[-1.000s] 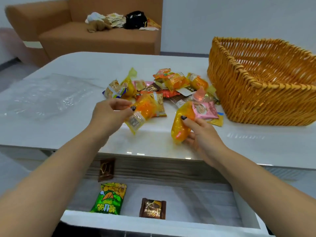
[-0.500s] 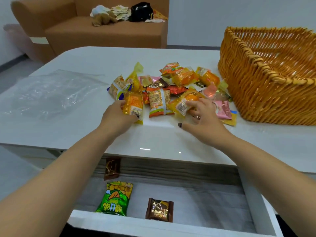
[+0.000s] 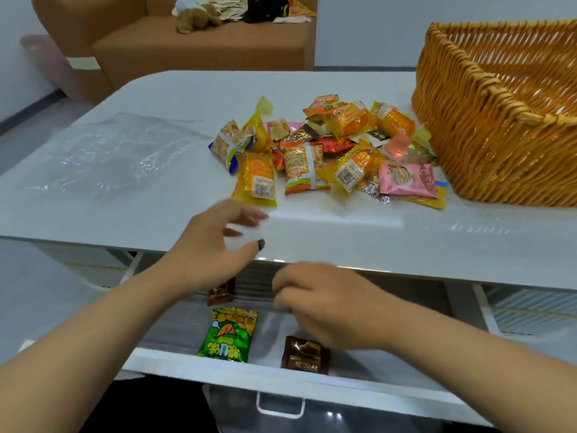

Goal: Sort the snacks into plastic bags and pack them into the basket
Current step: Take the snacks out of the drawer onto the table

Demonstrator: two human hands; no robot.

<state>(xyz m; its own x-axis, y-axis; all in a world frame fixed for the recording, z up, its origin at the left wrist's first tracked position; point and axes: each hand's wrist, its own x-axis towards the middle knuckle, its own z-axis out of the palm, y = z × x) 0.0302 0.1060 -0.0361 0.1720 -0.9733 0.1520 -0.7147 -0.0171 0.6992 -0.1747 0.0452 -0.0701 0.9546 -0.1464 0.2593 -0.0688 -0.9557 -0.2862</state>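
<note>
Over drawer (image 3: 343,384), at 6 o'clock: right hand (image 3: 331,304) had dropped from snack pile (image 3: 324,151), fingers curled, blurred, grip on anything – cannot tell. Left hand (image 3: 212,254) had let go of orange pkt (image 3: 256,179), fingers loosely spread, empty. Likely went for green pkt (image 3: 231,335) & brown pkt (image 3: 304,354) next. Pile at 12: crinkly wrappers, mixed colours. Plastic bags (image 3: 103,154) at 10, flat; basket (image 3: 468,145) at 2.

A green snack packet (image 3: 230,336) in the open drawer (image 3: 312,375) shows large yellow lettering, upside down to the camera, including a letter "U" beside Chinese characters that cannot be read for certain. Two yellow wrapped snacks (image 3: 256,180) on the bench (image 3: 175,98) carry barcode labels; their print is too small to read.
</note>
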